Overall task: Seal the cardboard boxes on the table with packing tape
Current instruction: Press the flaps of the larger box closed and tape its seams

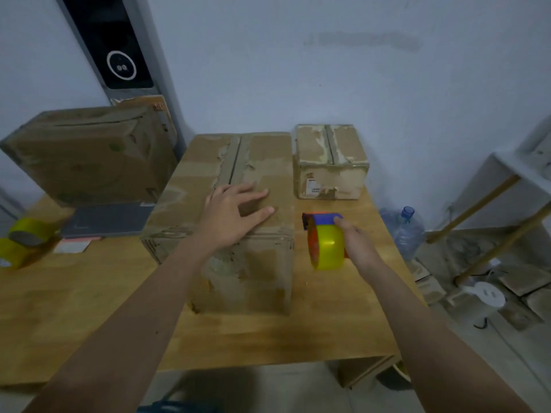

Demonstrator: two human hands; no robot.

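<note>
While the large box [235, 204] sat at the middle of the table [89, 308], its two top flaps met along a centre seam that ran away from me, with torn remnants of old tape beside it and no fresh strip visible. My left hand [235, 213] lay flat on the near part of the lid, fingers spread wide and gripping nothing, palm just on the near end of the seam. My right hand [354, 242] was closed round the tape dispenser [323, 239], yellow roll toward me, blue and orange head pointing away, held just beside the box's right wall and above the tabletop, not touching the cardboard.

Judgement: step in hand was the set-up for the first strip on this box; flaps held down, tape not yet laid. Next move would call for bringing the dispenser head onto one end of the seam, anchoring the tape there and drawing it straight along the join while the left hand kept the flaps level.

Outward: the small box [329, 162] stood behind and right, seam apparently also unsealed. A third box [86, 153] leaned at far left. Spare tape rolls [24, 242] sat at the left edge.
</note>
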